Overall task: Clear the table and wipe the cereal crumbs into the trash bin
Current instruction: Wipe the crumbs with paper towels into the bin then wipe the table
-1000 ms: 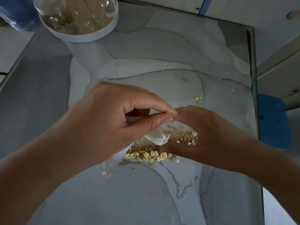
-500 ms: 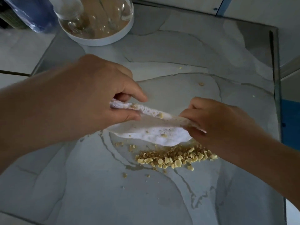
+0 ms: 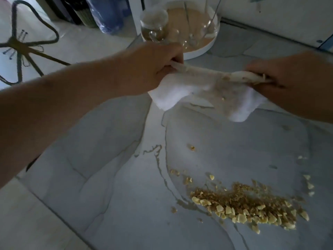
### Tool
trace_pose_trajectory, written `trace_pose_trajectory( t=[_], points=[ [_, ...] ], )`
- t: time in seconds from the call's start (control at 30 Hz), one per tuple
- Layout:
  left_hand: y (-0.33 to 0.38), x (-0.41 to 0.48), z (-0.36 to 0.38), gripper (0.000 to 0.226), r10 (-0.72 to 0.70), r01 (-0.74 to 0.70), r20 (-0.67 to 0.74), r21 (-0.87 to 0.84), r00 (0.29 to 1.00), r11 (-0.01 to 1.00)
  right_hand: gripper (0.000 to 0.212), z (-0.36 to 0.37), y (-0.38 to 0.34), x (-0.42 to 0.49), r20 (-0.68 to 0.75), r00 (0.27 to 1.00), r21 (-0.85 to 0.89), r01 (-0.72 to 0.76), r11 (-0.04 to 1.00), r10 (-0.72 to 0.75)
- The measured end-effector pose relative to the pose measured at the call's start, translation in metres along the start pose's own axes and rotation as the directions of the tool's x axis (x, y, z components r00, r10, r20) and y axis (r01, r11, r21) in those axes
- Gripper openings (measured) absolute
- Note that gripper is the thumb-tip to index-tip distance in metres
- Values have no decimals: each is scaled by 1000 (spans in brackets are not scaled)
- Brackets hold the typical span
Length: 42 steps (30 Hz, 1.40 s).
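A white cloth (image 3: 203, 91) is stretched between both hands above the marble table (image 3: 111, 159). My left hand (image 3: 153, 69) pinches its left end and my right hand (image 3: 288, 73) pinches its right end. The cloth hangs down in the middle, stained brown, with a few crumbs stuck to it. A pile of cereal crumbs (image 3: 248, 206) lies on the table near the front right, well below the cloth. Loose crumbs are scattered around the pile. No trash bin is in view.
A round white tray (image 3: 203, 49) with glasses on it stands at the table's far edge, just behind the cloth. A dark chair frame (image 3: 23, 46) stands on the floor at the left. Blue bags (image 3: 108, 15) sit behind it.
Both hands lifted the cloth off the crumb pile and pulled it apart, away toward the tray. The pile stays on the table. The view shifted so the pile now sits lower right.
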<state>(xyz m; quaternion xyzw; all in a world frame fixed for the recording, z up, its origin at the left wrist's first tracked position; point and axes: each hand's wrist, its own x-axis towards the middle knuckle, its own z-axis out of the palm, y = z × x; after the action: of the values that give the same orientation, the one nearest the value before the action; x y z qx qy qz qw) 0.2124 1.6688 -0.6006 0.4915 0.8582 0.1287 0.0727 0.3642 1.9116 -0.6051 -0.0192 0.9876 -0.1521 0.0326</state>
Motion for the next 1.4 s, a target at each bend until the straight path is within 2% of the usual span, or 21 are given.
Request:
trace_pose_trajectory(
  t=[0.03, 0.1, 0.17, 0.27, 0.4, 0.5, 0.57, 0.67, 0.73, 0.93, 1.13, 1.3, 1.4],
  points=[
    [-8, 6, -6, 22, -4, 4, -24, 19, 1000, 1000, 37, -1, 11, 19, -23, 999, -25, 28, 999, -28],
    [-23, 15, -18, 31, -11, 14, -56, 62, 998, 998, 25, -6, 20, 54, -38, 997, -94, 57, 994, -61],
    [-40, 19, -24, 32, -34, 41, -72, 110, 997, 993, 32, -12, 11, 82, -78, 992, -123, 88, 989, -98],
    [-66, 10, -11, 35, -102, 107, -72, 75, 992, 991, 36, 0, -7, 115, -64, 991, -23, 114, 993, -115],
    [-104, -11, 46, 49, -188, 188, -20, -7, 982, 982, 45, 64, -12, 153, 44, 991, 66, 120, 990, -124],
    [-117, -22, 102, 48, -229, 234, 55, -109, 972, 966, 38, 118, -9, 159, 100, 987, 77, 121, 990, -128],
    [-119, -19, 131, 43, -289, 290, 28, -110, 957, 951, 33, 148, -7, 160, 69, 991, 80, 113, 990, -118],
    [-105, -8, 154, 31, -460, 444, -88, -157, 883, 882, 26, 172, -7, 156, -7, 988, 45, 155, 987, -155],
    [-87, -10, 162, 30, -478, 451, -134, -190, 868, 872, 26, 177, -9, 146, -25, 976, 27, 219, 975, -218],
    [-45, -42, 172, 42, -497, 460, -103, -255, 862, 851, 37, 181, -16, 82, 15, 966, 52, 258, 965, -259],
    [-6, -83, 191, 44, -476, 427, -155, -268, 865, 863, 33, 189, -27, 24, 14, 961, 126, 273, 954, -276],
    [37, -117, 205, 45, -559, 517, -146, -248, 816, 819, 28, 191, -31, 0, 61, 948, 147, 302, 942, -313],
    [78, -141, 215, 42, -641, 615, -125, -196, 757, 764, 22, 186, -33, -14, 130, 935, 166, 309, 936, -331]
  ],
)
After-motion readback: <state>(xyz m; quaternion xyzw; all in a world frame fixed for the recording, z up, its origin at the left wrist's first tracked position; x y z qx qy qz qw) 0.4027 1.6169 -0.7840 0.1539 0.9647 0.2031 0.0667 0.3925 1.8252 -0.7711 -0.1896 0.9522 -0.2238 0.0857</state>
